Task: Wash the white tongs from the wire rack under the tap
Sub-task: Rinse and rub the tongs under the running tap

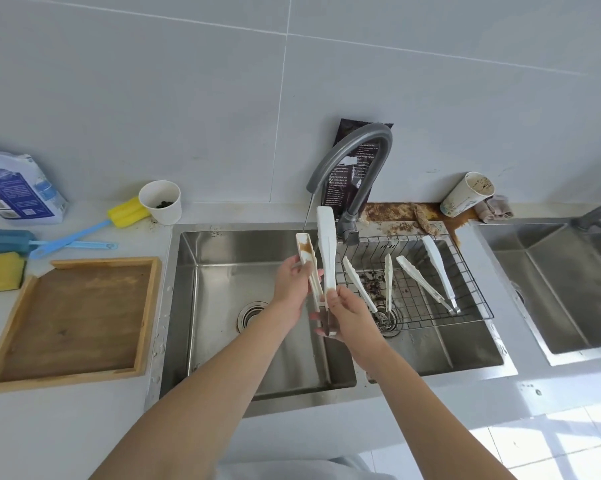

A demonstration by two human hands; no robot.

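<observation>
I hold one pair of white tongs (326, 251) upright over the left sink basin (222, 341), its arms spread apart. My left hand (293, 289) grips the left arm, whose tip carries a brown stain. My right hand (347, 315) grips the hinge end at the bottom. A thin stream of water falls from the grey tap (357, 157) onto the stained tip. Two more pairs of white tongs (427, 275) lie in the wire rack (465, 306) over the right basin.
A wooden tray (70, 323) sits left of the sink, with sponges (1, 271), blue-handled brushes (70, 237) and a paper cup (162, 202) behind it. A dirty paper cup (465, 195) and brown spill lie behind the rack. Another sink (551, 289) is at the right.
</observation>
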